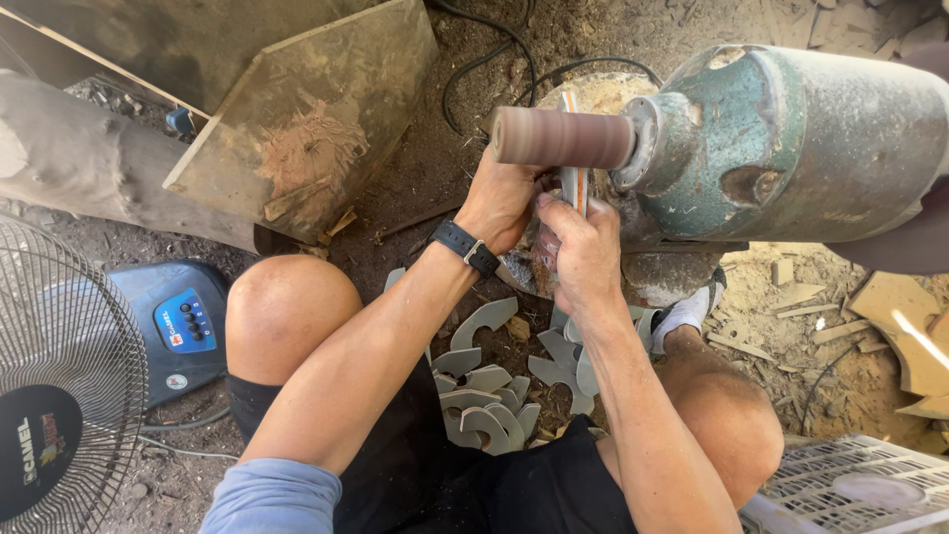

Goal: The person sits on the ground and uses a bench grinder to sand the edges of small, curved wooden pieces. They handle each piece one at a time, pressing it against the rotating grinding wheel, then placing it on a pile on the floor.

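Both hands are up at the sanding drum (561,136): the left hand (502,203) and right hand (585,252) are clamped around a thin wooden blank (572,183), pressing its edge against the drum on the green motor (791,143). It looks like mid-sanding; next likely calls for turning the blank steadily. Grey curved cutouts (489,391) lie piled below between the knees. The blank's lower part is hidden by fingers.

Bright sharp daylight, soft shadows
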